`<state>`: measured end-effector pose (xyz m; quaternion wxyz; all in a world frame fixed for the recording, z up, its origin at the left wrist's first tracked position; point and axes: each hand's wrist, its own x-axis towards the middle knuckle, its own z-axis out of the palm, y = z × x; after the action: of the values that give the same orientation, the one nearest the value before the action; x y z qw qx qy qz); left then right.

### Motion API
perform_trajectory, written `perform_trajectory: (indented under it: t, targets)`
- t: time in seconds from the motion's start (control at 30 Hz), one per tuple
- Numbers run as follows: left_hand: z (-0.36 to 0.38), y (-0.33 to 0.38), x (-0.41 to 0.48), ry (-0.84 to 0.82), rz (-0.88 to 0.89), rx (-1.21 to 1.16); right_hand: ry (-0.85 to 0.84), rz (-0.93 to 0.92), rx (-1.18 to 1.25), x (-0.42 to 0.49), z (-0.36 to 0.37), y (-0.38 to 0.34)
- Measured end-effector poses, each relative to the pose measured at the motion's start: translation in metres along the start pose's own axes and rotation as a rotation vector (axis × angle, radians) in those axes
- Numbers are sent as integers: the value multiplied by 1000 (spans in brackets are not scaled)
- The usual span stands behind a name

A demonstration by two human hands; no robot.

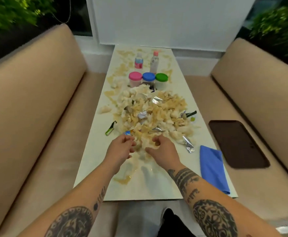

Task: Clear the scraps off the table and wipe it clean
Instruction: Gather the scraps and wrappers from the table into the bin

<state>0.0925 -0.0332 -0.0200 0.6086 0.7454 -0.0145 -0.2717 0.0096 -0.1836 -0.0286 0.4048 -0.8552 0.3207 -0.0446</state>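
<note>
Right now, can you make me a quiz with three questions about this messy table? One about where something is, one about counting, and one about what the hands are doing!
1. Where is the blue cloth?
A. On the table's near right edge
B. On the left sofa
C. Under the jars

2. How many jars with coloured lids stand in a row?
A. One
B. Three
C. Five

3. What are the hands doing?
A. Resting flat on the sofa
B. Holding a bottle
C. Gathering scraps at the pile's near edge

Answers: 1 A, the cloth lies by the right edge. 2 B, pink, blue and green lids. 3 C, the left hand and right hand curl into the scrap pile.
</note>
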Motion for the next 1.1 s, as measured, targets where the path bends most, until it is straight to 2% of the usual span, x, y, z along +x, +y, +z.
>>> perform_trajectory:
  t: [0.1,0.17,0.27,0.37,0.53,0.67,0.8,1.0,1.1]
  targets:
    - [23,-3,11,31,-38,29,-73,-44,-193,17,6,21]
    - [35,-7,18,59,-35,45,-72,-149,-251,25,9,32]
    - [45,-3,30,145,-14,35,-15,-285,-165,40,0,35]
    - [50,10,40,266,16,-22,-10,-319,56,56,-29,22]
    - [64,52,50,351,-5,-98,-203,-81,500,95,-83,-1]
    - [80,76,52,364,-2,-94,-217,179,846,124,-111,-12]
    - [92,78,58,353,2,-3,-195,382,905,144,-113,2]
    - [113,74,72,159,158,476,-141,562,864,136,-120,8]
    - [119,73,83,97,170,711,-131,628,867,129,-123,9]
